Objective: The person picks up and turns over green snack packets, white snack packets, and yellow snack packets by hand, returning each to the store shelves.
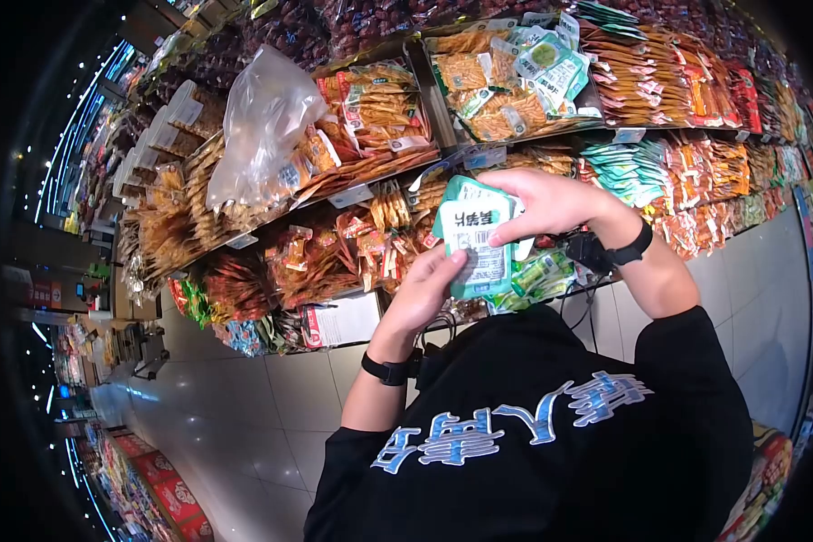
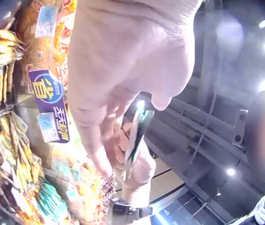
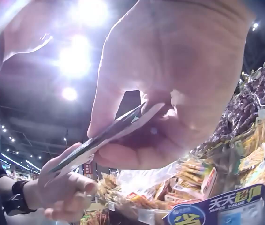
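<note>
Green-and-white snack packets [image 1: 479, 237], held with a printed white label and barcode facing up, are between my two hands in the head view. My left hand [image 1: 426, 287] pinches their lower left edge, thumb on the label and fingers behind. The right hand [image 1: 546, 203] grips the upper right side, its thumb on the label near the barcode. Edge-on in the right wrist view, the packets [image 3: 106, 136] show as thin layers between thumb and fingers. In the left wrist view the packets [image 2: 137, 138] also appear edge-on below the left hand [image 2: 127, 61].
Behind the hands, a tiered display holds many bagged snacks [image 1: 384, 108], with similar green packets [image 1: 551, 65] in an upper bin. A clear plastic bag [image 1: 266, 126] lies over the upper left goods. A price sign [image 2: 49, 105] sticks out from the shelf edge. Tiled floor [image 1: 271, 406] lies below.
</note>
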The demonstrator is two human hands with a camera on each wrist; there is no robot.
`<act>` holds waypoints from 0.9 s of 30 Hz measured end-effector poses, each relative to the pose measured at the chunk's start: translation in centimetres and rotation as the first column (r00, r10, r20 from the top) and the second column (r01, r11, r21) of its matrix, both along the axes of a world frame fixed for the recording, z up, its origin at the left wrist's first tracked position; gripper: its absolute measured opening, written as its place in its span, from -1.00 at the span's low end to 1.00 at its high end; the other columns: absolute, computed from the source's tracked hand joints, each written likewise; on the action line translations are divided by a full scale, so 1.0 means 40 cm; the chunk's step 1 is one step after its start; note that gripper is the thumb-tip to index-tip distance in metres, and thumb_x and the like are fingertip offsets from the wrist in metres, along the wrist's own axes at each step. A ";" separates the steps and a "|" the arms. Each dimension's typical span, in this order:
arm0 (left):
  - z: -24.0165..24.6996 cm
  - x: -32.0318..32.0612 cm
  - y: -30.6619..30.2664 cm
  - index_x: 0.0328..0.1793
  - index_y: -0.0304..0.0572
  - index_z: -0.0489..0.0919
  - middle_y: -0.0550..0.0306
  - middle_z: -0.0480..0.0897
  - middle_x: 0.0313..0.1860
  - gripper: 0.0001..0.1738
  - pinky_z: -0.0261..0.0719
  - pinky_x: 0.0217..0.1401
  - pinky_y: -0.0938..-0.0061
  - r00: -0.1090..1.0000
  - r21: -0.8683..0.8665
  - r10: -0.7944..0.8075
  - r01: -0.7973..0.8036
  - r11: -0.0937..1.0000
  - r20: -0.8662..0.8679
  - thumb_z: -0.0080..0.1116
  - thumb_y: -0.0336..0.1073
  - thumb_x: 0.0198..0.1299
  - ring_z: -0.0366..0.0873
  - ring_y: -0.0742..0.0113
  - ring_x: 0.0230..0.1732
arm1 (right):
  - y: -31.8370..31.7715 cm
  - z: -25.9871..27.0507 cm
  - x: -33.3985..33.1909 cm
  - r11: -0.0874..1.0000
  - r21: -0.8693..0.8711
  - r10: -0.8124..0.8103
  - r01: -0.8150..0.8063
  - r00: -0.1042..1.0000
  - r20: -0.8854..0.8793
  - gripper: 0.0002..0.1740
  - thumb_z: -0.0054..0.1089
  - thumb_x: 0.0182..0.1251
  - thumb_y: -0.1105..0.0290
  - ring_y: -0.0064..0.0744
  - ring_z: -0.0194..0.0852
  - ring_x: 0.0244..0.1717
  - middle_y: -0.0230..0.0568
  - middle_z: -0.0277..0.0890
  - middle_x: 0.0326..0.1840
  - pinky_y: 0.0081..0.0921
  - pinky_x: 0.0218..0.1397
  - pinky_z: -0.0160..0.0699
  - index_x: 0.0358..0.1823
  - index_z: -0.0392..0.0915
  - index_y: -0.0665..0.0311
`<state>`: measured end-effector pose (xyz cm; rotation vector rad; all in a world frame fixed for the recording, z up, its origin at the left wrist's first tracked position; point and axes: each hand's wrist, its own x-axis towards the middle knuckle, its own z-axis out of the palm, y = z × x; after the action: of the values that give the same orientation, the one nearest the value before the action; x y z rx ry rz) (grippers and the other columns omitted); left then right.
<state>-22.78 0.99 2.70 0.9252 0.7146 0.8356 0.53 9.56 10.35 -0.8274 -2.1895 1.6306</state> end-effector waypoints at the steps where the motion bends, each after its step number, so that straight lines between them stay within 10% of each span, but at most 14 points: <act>1: 0.000 0.014 0.001 0.31 -0.42 0.45 0.10 0.63 0.14 -0.56 0.50 0.20 0.49 0.996 0.038 -0.005 0.009 0.999 -0.091 -0.04 -0.20 0.52 0.56 0.45 0.08 | -0.012 -0.010 0.004 0.999 -0.008 -0.054 0.054 0.997 -0.062 -0.48 0.46 0.19 0.34 -0.60 0.50 -0.06 -0.28 0.61 -0.03 -0.49 0.01 0.54 0.11 0.46 0.38; 11: 0.032 0.159 -0.037 0.20 -0.39 0.51 0.05 0.68 0.04 -0.68 0.57 0.11 0.49 0.947 0.131 0.322 -0.320 0.938 0.005 0.14 -0.37 0.40 0.64 0.41 0.01 | -0.078 -0.076 0.142 0.815 -0.410 -0.565 0.409 0.718 -0.406 -0.63 0.10 0.46 0.45 -0.55 0.54 0.11 -0.26 0.59 0.11 -0.51 0.21 0.49 0.24 0.44 0.38; 27: 0.051 0.519 -0.096 0.11 -0.42 0.54 0.00 0.71 -0.03 -0.67 0.64 0.05 0.48 0.865 0.176 0.501 -0.494 0.852 0.001 0.27 -0.47 0.25 0.69 0.38 -0.08 | -0.226 -0.124 0.473 0.718 -0.576 -0.676 0.390 0.586 -0.447 -0.63 0.16 0.37 0.57 -0.43 0.62 0.05 -0.16 0.62 0.07 -0.43 0.19 0.60 0.19 0.45 0.49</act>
<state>-2.04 -2.84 4.75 0.9243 0.9543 1.3581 19.44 0.52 5.39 -0.7858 -0.9682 1.7062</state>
